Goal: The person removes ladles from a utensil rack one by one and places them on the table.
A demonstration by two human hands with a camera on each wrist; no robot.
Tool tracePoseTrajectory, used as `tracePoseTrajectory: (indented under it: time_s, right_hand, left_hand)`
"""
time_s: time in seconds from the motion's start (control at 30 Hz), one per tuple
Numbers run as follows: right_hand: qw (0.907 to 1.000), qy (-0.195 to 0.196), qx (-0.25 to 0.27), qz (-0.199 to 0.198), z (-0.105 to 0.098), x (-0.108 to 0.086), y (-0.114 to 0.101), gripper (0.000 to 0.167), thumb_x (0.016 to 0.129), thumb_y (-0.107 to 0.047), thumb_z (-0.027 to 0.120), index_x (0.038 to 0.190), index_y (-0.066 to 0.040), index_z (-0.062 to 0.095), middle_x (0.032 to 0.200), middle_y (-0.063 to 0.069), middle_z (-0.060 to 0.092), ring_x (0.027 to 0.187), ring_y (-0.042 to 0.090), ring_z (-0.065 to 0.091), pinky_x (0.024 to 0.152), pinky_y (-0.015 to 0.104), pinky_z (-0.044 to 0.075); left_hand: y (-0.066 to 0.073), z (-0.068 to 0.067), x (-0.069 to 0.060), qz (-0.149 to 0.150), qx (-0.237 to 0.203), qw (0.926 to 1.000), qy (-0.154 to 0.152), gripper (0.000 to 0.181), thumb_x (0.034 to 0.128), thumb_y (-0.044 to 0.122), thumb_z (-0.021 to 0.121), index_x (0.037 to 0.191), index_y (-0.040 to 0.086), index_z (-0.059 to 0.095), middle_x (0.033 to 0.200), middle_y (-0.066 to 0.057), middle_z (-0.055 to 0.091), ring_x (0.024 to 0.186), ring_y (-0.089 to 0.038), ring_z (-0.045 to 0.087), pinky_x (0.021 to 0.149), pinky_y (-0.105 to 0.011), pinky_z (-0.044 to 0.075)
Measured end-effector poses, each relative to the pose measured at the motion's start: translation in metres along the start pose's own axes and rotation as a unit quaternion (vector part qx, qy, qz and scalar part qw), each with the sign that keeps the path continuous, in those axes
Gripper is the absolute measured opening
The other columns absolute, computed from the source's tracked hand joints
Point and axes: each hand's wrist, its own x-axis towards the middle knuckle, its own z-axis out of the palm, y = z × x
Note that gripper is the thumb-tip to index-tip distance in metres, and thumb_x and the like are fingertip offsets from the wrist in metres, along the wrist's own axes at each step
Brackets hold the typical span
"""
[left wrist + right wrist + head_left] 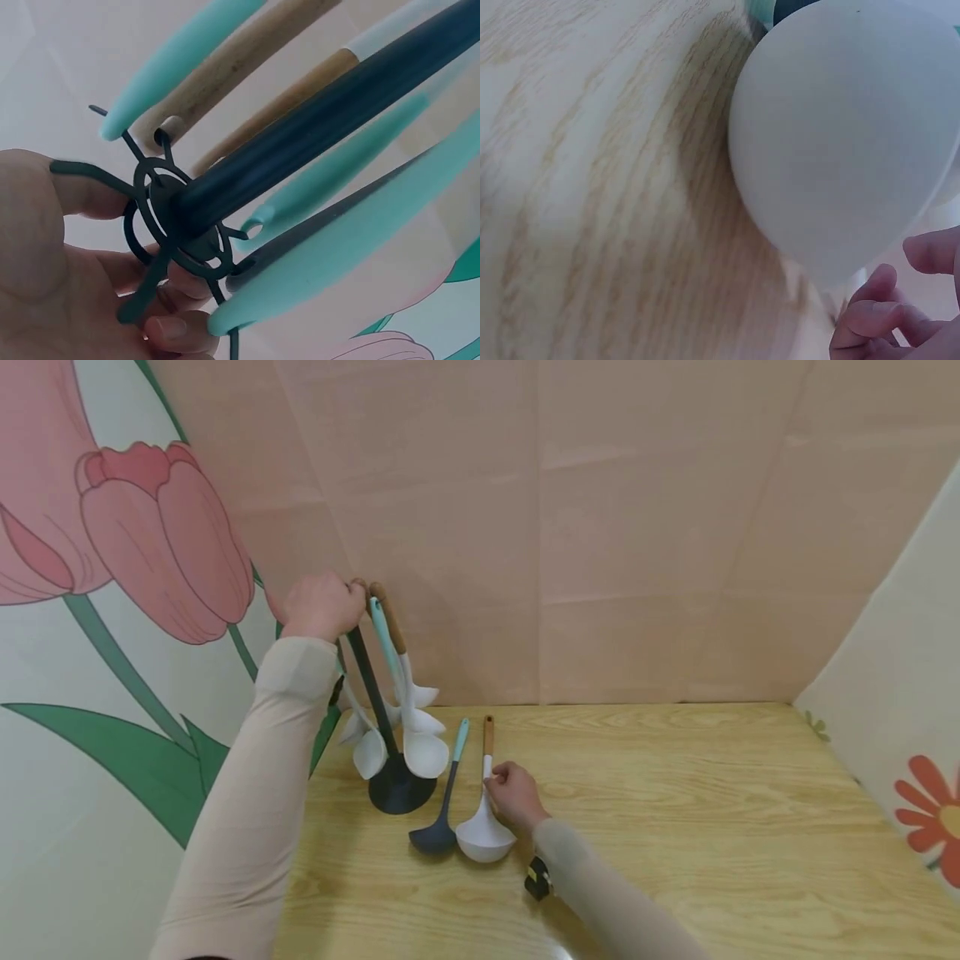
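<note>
In the head view, my left hand (321,606) grips the top of a dark utensil stand (402,792). In the left wrist view, its fingers curl behind the hooked ring (142,187). Several utensils hang there by teal or wooden handles, among them a white ladle (426,754). My right hand (517,795) pinches the shaft of another white ladle (483,841) with a wooden handle end, low over the table. Its bowl fills much of the right wrist view and partly hides the shaft. A dark grey ladle (433,838) with a teal handle lies beside it.
The wood-grain table (675,827) reaches back to a pinkish-brown sheet (600,527). On the left, close to the stand, is a panel with printed tulips (168,543). A white panel with a printed red flower (930,814) borders the right side.
</note>
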Motion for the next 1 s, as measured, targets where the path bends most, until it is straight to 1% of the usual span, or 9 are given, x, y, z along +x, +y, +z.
tracePoseTrajectory:
  time_s: [0.07,0.1,0.17,0.23,0.4,0.6,0.73,0.87,1.0]
  right_hand:
    - [0.9994,0.023,-0.015,0.019,0.017,0.016,0.013,0.029,0.094,-0.012,0.066,0.117,0.005,0.062,0.099,0.015,0.063,0.087,0.025,0.060,0.073,0.037,0.052]
    - [0.9996,0.025,-0.011,0.011,0.017,0.017,0.015,0.028,0.094,-0.011,0.065,0.117,0.005,0.062,0.097,0.013,0.062,0.084,0.022,0.058,0.070,0.034,0.051]
    - [0.9998,0.012,0.006,-0.016,0.014,0.012,0.010,0.028,0.095,-0.011,0.064,0.117,0.006,0.061,0.096,0.012,0.061,0.080,0.018,0.056,0.067,0.029,0.049]
    - [0.9996,0.012,0.009,-0.025,0.015,0.011,0.008,0.028,0.095,-0.011,0.064,0.117,0.005,0.061,0.095,0.011,0.060,0.075,0.017,0.055,0.064,0.027,0.048]
    - [0.9981,0.009,-0.002,-0.061,0.018,0.008,-0.001,0.027,0.094,-0.010,0.065,0.116,0.005,0.061,0.094,0.010,0.060,0.068,0.013,0.053,0.059,0.024,0.045]
    - [0.9952,0.005,-0.024,-0.095,0.019,0.008,-0.016,0.028,0.093,-0.010,0.066,0.116,0.005,0.063,0.093,0.009,0.061,0.068,0.013,0.051,0.061,0.025,0.044]
    - [0.9942,-0.004,-0.012,-0.107,0.020,0.009,-0.028,0.027,0.093,-0.010,0.066,0.116,0.004,0.064,0.093,0.009,0.062,0.068,0.012,0.051,0.060,0.024,0.044]
    - [0.9924,-0.029,-0.008,-0.120,0.023,0.008,-0.042,0.026,0.093,-0.011,0.065,0.116,0.002,0.065,0.094,0.009,0.063,0.061,0.010,0.048,0.054,0.022,0.042]
    - [0.9887,-0.053,-0.012,-0.140,0.022,0.006,-0.054,0.027,0.093,-0.012,0.064,0.117,0.002,0.065,0.095,0.009,0.064,0.059,0.009,0.047,0.054,0.023,0.042]
  left_hand:
    - [0.001,-0.001,0.000,-0.003,0.002,1.0000,-0.009,0.055,0.1031,0.045,0.021,0.091,0.005,0.056,0.106,-0.019,0.059,0.094,-0.034,0.055,0.076,-0.044,0.046]
    - [0.001,-0.001,0.001,-0.003,0.002,0.9999,-0.012,0.053,0.1031,0.044,0.022,0.092,0.005,0.057,0.108,-0.019,0.059,0.095,-0.034,0.055,0.078,-0.044,0.046]
    - [0.002,-0.002,0.001,-0.004,-0.004,0.9999,-0.016,0.049,0.1027,0.040,0.024,0.095,0.005,0.057,0.110,-0.019,0.059,0.096,-0.034,0.055,0.080,-0.045,0.046]
    - [0.003,-0.002,0.002,-0.003,-0.014,0.9997,-0.019,0.046,0.1026,0.038,0.025,0.100,0.005,0.057,0.110,-0.018,0.057,0.097,-0.034,0.054,0.083,-0.046,0.045]
    - [0.001,-0.001,0.001,0.015,-0.032,0.9991,-0.021,0.042,0.1041,0.037,0.026,0.113,0.004,0.051,0.109,-0.017,0.053,0.100,-0.035,0.050,0.088,-0.049,0.041]
    - [0.001,0.000,0.001,0.037,-0.037,0.9986,-0.012,0.038,0.1050,0.035,0.026,0.107,0.006,0.051,0.104,-0.016,0.053,0.099,-0.034,0.051,0.085,-0.049,0.042]
    - [0.001,0.001,0.001,0.039,-0.043,0.9983,-0.011,0.038,0.1057,0.035,0.026,0.107,0.006,0.050,0.104,-0.016,0.053,0.096,-0.034,0.051,0.084,-0.048,0.042]
    - [0.000,0.003,0.001,0.036,-0.049,0.9981,-0.007,0.037,0.1063,0.035,0.027,0.109,0.006,0.050,0.103,-0.015,0.052,0.093,-0.032,0.051,0.080,-0.047,0.042]
    - [-0.002,0.004,0.000,0.042,-0.054,0.9976,0.008,0.036,0.1060,0.035,0.029,0.103,0.007,0.052,0.096,-0.014,0.052,0.087,-0.031,0.051,0.074,-0.044,0.042]
